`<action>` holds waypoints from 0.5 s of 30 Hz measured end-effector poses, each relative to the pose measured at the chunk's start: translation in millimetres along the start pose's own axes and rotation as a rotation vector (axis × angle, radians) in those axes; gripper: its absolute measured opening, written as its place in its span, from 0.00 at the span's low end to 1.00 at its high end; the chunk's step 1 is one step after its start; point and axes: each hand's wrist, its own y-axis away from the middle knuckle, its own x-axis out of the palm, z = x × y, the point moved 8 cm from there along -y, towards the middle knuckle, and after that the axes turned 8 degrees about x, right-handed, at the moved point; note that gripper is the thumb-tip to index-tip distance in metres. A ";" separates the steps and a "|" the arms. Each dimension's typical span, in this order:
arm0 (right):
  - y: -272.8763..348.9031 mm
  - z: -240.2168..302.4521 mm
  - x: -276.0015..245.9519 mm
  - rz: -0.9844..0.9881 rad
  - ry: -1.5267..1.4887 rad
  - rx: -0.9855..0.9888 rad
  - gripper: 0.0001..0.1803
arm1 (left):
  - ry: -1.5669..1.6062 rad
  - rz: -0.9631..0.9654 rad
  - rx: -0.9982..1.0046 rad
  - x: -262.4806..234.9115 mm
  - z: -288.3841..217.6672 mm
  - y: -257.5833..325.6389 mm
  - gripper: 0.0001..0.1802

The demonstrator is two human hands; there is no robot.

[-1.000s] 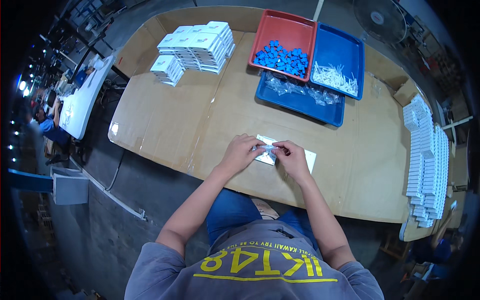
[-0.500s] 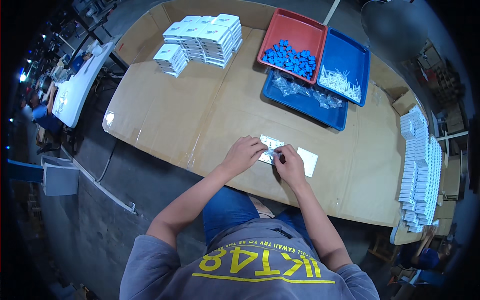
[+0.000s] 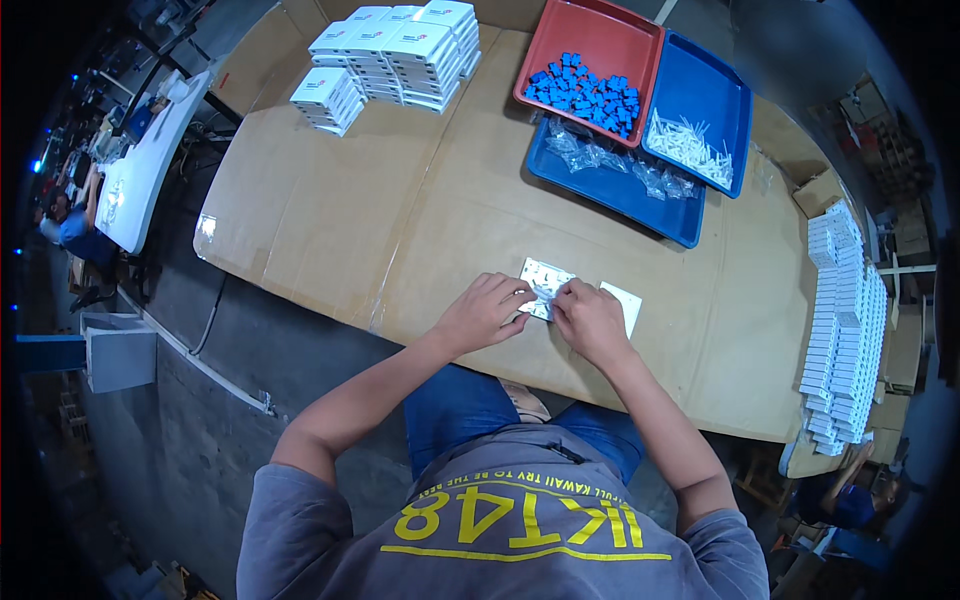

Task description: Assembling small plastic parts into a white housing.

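Note:
A small clear plastic bag with printed markings lies on the cardboard-covered table near its front edge. My left hand pinches the bag's left end. My right hand presses on its right end, fingers curled over it. A white flat card lies just right of my right hand, partly hidden by it. What is inside the bag cannot be made out.
A red tray of small blue parts, a blue tray of white parts and a larger blue tray with clear bags stand at the back right. White boxes are stacked at the back left. Rows of white boxes line the right edge.
The view has shifted slightly. Both hands stay together on the small bag at the same spot on the table, with only small finger movements.

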 end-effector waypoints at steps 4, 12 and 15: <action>-6.1 -5.4 1.2 -0.040 -0.031 0.089 0.05 | -0.009 0.004 -0.013 0.0 -1.4 -1.9 0.19; -9.5 7.0 0.3 0.003 0.035 0.039 0.06 | -0.012 0.040 -0.049 -0.8 4.0 -7.4 0.19; -10.5 1.6 9.1 0.044 0.031 0.136 0.07 | 0.001 0.048 -0.056 2.8 3.6 -7.6 0.20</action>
